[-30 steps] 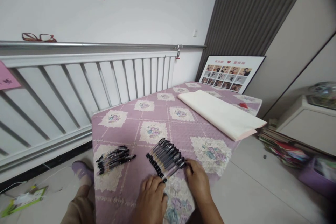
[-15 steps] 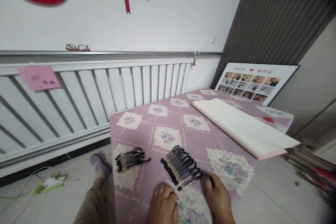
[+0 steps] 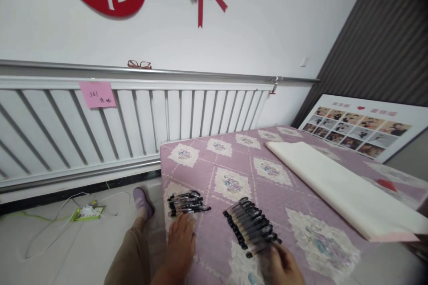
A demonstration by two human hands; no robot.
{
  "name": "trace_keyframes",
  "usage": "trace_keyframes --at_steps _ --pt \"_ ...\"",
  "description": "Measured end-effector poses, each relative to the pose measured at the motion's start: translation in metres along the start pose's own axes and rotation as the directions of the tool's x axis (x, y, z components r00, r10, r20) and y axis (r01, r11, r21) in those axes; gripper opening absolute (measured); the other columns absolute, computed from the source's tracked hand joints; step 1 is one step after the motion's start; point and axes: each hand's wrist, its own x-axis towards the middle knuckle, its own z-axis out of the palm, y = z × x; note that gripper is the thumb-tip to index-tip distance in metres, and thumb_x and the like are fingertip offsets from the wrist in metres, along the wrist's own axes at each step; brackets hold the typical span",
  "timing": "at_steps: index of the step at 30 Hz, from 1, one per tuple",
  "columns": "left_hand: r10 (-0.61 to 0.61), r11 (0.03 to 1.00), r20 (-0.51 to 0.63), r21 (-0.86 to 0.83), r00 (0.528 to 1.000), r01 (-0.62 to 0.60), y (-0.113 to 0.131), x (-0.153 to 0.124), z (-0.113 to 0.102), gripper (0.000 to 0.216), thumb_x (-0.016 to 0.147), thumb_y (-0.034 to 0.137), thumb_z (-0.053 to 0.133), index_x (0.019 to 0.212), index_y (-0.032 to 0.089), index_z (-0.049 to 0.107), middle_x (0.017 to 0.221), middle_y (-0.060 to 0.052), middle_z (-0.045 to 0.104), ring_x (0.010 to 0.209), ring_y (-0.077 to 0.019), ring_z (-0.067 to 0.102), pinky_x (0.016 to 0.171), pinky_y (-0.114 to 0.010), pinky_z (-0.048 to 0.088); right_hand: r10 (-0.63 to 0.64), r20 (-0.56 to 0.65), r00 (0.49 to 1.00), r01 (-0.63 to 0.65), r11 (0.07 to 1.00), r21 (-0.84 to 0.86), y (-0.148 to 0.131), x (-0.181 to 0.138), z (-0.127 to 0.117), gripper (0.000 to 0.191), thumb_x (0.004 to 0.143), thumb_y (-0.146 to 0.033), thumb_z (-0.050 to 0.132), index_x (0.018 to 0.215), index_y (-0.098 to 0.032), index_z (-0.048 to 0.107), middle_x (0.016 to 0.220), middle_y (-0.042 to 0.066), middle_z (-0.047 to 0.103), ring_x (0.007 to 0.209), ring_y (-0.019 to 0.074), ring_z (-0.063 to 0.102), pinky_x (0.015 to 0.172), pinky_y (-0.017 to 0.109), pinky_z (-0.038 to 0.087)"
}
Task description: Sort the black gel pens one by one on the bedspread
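Two groups of black gel pens lie on the flowered purple cloth. A small loose pile of pens is at the left. To the right, a neat slanted row of pens lies side by side. My left hand is laid palm down just below the small pile, fingers stretched and fingertips close to the lowest pens. My right hand is at the near end of the row, its curled fingers closed at the end of the nearest pen. Motion blurs that pen, and part of the grip is hidden.
The cloth-covered table meets a white radiator. A large folded cream sheet crosses its right side, before a photo board. Glasses rest on the pipe. A power strip with cables lies on the floor.
The view has turned left, so everything appears further right. My left hand has moved from below the row of pens to the small pile. My right hand stays by the row's near end.
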Motion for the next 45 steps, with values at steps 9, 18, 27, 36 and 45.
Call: trace_keyframes --at_steps 9,18,27,36,45 --pt "0.029 0.998 0.083 0.061 0.996 -0.034 0.002 0.014 -0.017 0.044 0.089 0.02 0.038 0.131 0.026 0.049 0.137 -0.004 0.048 0.13 -0.0245 0.036 0.106 -0.043 0.029 -0.557 0.463 0.689 0.596 0.8 0.075 -0.061 -0.073 0.1 0.023 0.086 -0.022 0.045 0.093 -0.024 0.066 0.088 0.006 0.068 0.084 0.0207 0.064 0.077 0.033 0.053" --pt "0.089 0.996 0.038 0.017 0.995 -0.09 0.001 0.021 -0.012 0.041 0.089 0.019 0.04 0.128 0.025 0.051 0.134 -0.006 0.048 0.125 -0.0264 0.037 0.105 -0.046 0.027 -0.507 0.389 0.769 0.571 0.818 -0.064 -0.086 -0.04 0.143 0.025 0.086 -0.019 0.042 0.099 -0.02 0.064 0.1 0.009 0.066 0.097 0.0228 0.061 0.088 0.038 0.049" --pt "0.113 0.993 -0.018 -0.019 0.993 -0.113 -0.003 0.02 -0.007 0.037 0.089 0.017 0.04 0.123 0.027 0.053 0.127 -0.004 0.052 0.119 -0.0235 0.042 0.103 -0.043 0.028 -0.487 0.366 0.793 0.578 0.791 -0.202 -0.088 -0.031 0.156 0.024 0.084 -0.021 0.046 0.098 -0.02 0.065 0.095 0.008 0.067 0.091 0.0244 0.061 0.084 0.037 0.048" --pt "0.09 0.996 0.013 0.0 0.996 -0.09 -0.001 0.02 -0.013 0.033 0.089 0.022 0.047 0.121 0.028 0.054 0.12 -0.003 0.056 0.112 -0.0226 0.046 0.1 -0.039 0.03 -0.492 0.342 0.801 0.576 0.79 -0.21 -0.093 -0.03 0.155 0.018 0.082 -0.022 0.046 0.079 -0.024 0.063 0.081 0.005 0.064 0.078 0.0223 0.061 0.072 0.033 0.047" --pt "0.12 0.992 0.069 0.021 0.99 -0.122 -0.002 0.02 -0.017 0.018 0.09 0.031 0.051 0.104 0.028 0.062 0.102 -0.002 0.059 0.103 -0.0227 0.049 0.091 -0.038 0.033 -0.523 0.31 0.793 0.58 0.806 -0.123 -0.079 -0.047 0.137 0.016 0.079 -0.018 0.043 0.081 -0.02 0.06 0.08 0.006 0.065 0.08 0.0214 0.063 0.075 0.034 0.051"
